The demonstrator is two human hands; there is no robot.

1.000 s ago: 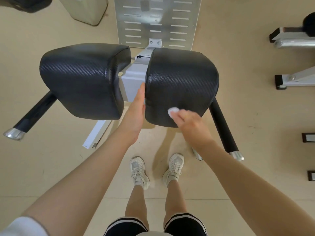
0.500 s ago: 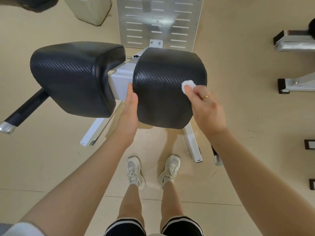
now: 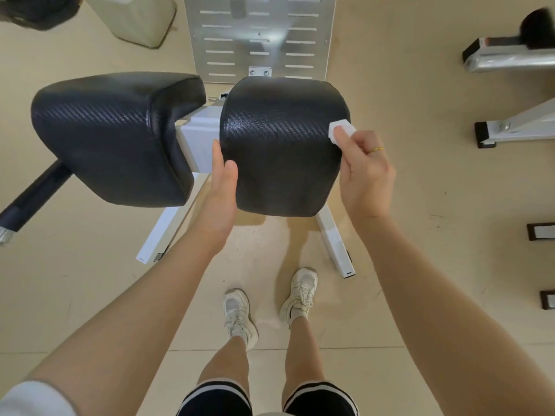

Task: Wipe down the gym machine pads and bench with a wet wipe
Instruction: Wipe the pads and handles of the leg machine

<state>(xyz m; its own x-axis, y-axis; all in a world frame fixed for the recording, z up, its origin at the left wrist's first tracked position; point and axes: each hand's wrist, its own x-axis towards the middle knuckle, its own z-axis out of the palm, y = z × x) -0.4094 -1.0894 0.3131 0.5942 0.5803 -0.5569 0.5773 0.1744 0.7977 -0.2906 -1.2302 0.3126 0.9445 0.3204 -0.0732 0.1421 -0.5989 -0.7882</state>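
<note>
No brand, label or legible writing was visible on any surface. At far left, a black foam-covered handle bar with a chrome end cap (image 3: 28, 202) projected below the left black textured vinyl pad (image 3: 114, 136), whose rounded near edge overhung the beige floor (image 3: 75, 280). A white square steel frame block (image 3: 198, 136) separated it from the right black textured vinyl pad (image 3: 282, 145); the gap between the pads was narrow. The left hand (image 3: 223, 187) lay with straight fingers flat against the right pad's left edge, holding nothing. A perforated grey metal plate (image 3: 258, 34) stood behind the pads. The right hand (image 3: 365, 172) pinched a small folded white wet wipe (image 3: 339, 130) against the right pad's upper right edge. Open floor extended right of that hand to white machine feet (image 3: 516, 124).
</note>
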